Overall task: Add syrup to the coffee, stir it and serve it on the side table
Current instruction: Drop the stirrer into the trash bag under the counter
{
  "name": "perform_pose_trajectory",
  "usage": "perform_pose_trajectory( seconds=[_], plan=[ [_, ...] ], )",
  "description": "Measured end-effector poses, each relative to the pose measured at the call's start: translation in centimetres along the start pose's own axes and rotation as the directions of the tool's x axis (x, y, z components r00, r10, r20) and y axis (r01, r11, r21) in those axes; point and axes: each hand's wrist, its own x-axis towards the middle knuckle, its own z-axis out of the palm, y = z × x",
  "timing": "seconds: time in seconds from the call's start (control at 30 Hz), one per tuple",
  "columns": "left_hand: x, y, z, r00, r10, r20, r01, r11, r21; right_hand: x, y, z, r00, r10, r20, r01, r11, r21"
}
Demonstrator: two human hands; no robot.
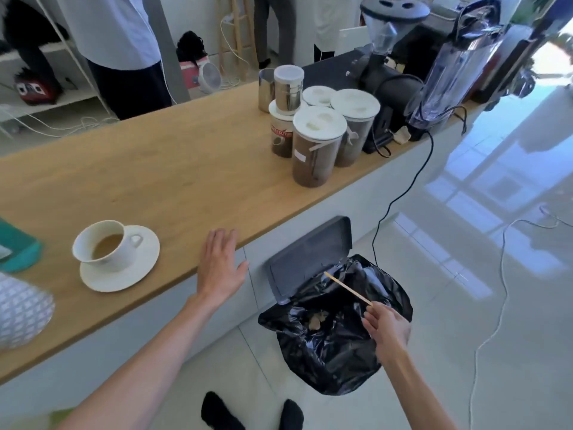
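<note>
A white cup of light brown coffee (107,245) stands on a white saucer (124,276) near the front edge of the wooden counter (173,172). My left hand (220,265) rests open and flat on the counter's edge, to the right of the saucer. My right hand (386,328) pinches one end of a thin wooden stir stick (347,288) and holds it over the open bin (335,324), which is lined with a black bag. No syrup bottle is in view.
Several lidded jars of coffee (316,144), a grinder (390,57) and a blender (459,66) crowd the counter's right end. A black cable (400,193) hangs down to the glossy floor. People stand behind the counter. My feet in black socks (248,412) are below.
</note>
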Motion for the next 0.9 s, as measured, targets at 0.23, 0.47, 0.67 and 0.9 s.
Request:
perform_pose_trajectory(
  seconds=[0.23, 0.47, 0.67, 0.9],
  plan=[
    [0.0, 0.2, 2.4, 0.998, -0.039, 0.052, 0.033, 0.994, 0.100, 3.4, 3.8, -1.7, 0.983, 0.054, -0.175, -0.091, 0.973, -0.214],
    [0.2, -0.2, 2.8, 0.994, -0.053, 0.097, 0.041, 0.993, 0.114, 5.7, 3.7, 1.6, 0.992, 0.054, -0.111, -0.086, 0.948, -0.308],
    [0.1, -0.3, 2.1, 0.987, -0.067, 0.143, 0.057, 0.996, 0.072, 4.9, 2.5, 3.5, 0.999, -0.030, -0.026, 0.018, 0.924, -0.383],
    [0.5, 2.3, -2.5, 0.971, -0.138, 0.198, 0.151, 0.987, -0.056, 0.1, -3.4, 8.6, 0.943, -0.220, 0.251, 0.306, 0.873, -0.381]
  ],
)
